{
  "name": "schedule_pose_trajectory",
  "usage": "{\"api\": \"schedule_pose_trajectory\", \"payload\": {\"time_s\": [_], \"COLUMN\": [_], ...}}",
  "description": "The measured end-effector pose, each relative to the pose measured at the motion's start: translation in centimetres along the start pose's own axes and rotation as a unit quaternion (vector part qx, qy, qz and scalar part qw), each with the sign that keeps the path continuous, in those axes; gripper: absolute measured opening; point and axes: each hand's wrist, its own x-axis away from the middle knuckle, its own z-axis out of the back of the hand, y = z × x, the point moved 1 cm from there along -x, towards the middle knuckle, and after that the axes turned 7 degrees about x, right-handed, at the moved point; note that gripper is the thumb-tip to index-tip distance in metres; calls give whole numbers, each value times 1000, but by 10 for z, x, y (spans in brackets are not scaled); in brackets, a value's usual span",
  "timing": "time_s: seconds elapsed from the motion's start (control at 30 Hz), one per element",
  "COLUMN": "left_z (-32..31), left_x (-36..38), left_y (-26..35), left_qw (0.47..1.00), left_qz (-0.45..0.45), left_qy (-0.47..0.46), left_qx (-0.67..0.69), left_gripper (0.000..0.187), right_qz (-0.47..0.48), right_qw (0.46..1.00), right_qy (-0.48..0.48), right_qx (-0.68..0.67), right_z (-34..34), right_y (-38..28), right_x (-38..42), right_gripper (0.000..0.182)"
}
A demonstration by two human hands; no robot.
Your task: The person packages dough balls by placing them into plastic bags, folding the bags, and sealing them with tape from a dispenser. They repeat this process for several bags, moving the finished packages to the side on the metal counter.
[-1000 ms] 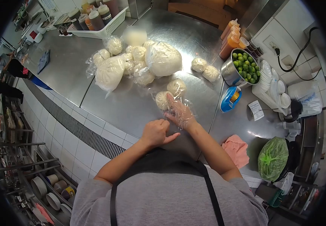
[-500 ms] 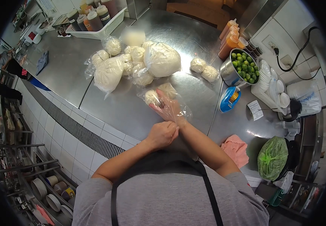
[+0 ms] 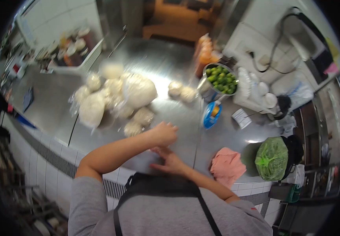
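Two pale balls in clear plastic (image 3: 138, 121), perhaps noodles or dough, lie on the steel counter (image 3: 174, 112) just beyond my hands. My left hand (image 3: 164, 133) is above the counter, to the right of them, its fingers loosely bent, slightly apart and a little blurred; I see nothing in it. Nearer my body, my right hand (image 3: 170, 162) is open, thumb and fingers spread, with nothing held. Behind the two balls sit a large wrapped white bundle (image 3: 140, 90), another large bundle (image 3: 91, 109) and several smaller wrapped balls (image 3: 113, 88). Two more wrapped balls (image 3: 181, 91) lie farther right.
A pot of green limes (image 3: 221, 80), orange sauce bottles (image 3: 204, 55) and a blue container (image 3: 212, 115) stand right. A pink cloth (image 3: 228, 166) and a green plastic bag (image 3: 272, 158) lie nearer. A white basket of bottles (image 3: 91, 55) stands at back left.
My hands have let go of the plastic bag with the two balls, which now lies on the counter. My right hand has drawn back toward my body; my left has crossed over it. The view has shifted.
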Motion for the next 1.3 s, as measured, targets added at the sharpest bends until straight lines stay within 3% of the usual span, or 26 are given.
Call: {"api": "schedule_pose_trajectory", "payload": {"time_s": [0.07,0.17,0.2,0.23,0.3,0.37,0.4,0.47,0.53,0.6,0.63,0.67,0.7,0.77,0.83,0.87,0.93,0.97,1.03,1.07,1.1,1.17,1.2,1.27,1.3], "left_z": [13,71,80,91,112,129,127,117,94,82,84,84,63,-8,-35,-43,-56,-54,-42,-31,-29,-28,-19,-6,-4], "left_x": [-11,9,18,29,52,76,84,100,101,97,94,93,86,62,51,46,41,38,23,17,13,8,10,14,15], "left_y": [-5,-21,-30,-36,-33,-23,-19,-8,-17,-20,-18,-17,-21,-34,-29,-32,-37,-33,-28,-24,-28,-38,-37,-43,-49], "left_qw": [999,988,976,975,974,964,965,959,961,960,900,808,808,737,686,686,565,564,545,548,546,544,564,583,591], "left_qz": [24,107,156,166,171,213,211,118,110,110,78,42,46,15,18,22,76,80,121,163,166,219,245,280,202], "left_qy": [-35,100,150,136,119,152,150,252,241,236,358,468,468,437,369,374,425,427,524,556,557,623,616,601,599], "left_qx": [2,-48,-30,-59,-87,40,39,57,77,100,234,357,355,516,626,624,704,702,643,603,603,517,493,470,501], "left_gripper": [12,16,17,19,21,25,25,29,29,34,40,49,49,58,43,43,21,21,27,41,41,38,39,40,36], "right_qz": [-31,-11,37,79,104,130,124,118,98,88,76,78,57,43,5,10,-46,-45,-146,-148,-149,-58,-25,-181,-118], "right_qw": [998,994,981,957,943,928,929,928,912,933,951,952,967,978,987,988,961,961,951,964,964,993,986,963,968], "right_qy": [51,101,132,158,174,181,177,174,135,123,115,114,118,119,81,77,201,197,41,38,34,91,151,175,218], "right_qx": [12,44,137,228,266,298,302,306,374,326,276,272,217,165,139,137,-186,-189,-270,-215,-217,47,61,-97,-44], "right_z": [9,45,69,90,123,143,150,159,157,159,158,156,154,155,154,147,128,112,72,58,58,66,66,86,99], "right_y": [3,-2,-18,-35,-61,-73,-75,-69,-51,-46,-44,-43,-42,-40,-37,-30,1,14,38,44,39,26,32,44,44], "right_x": [-2,-13,-17,-18,-22,-20,-18,-16,-13,-16,-18,-21,-24,-28,-25,-26,-24,-21,-15,-16,-20,-31,-37,-49,-56], "right_gripper": [27,15,11,8,9,10,10,10,9,8,8,8,8,8,21,21,61,61,99,101,101,83,52,30,24]}}
